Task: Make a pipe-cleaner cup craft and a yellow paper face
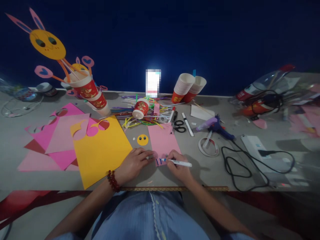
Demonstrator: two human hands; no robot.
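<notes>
My right hand grips a white marker, its blue tip at the near end of a pink sheet of paper. Several dark blue strokes show there. My left hand lies palm down with its fingers stretched toward the sheet's left edge, and a dark red bead bracelet circles that wrist. Just beyond it sits a small yellow disc with two eyes. Black-handled scissors and another white marker lie past the sheet on the right.
At left, a yellow sheet overlaps pink papers. A paper-cup figure stands behind them. Colourful pipe cleaners, a tipped cup and cup stacks are at the back. A glue gun, tape roll and cable lie right.
</notes>
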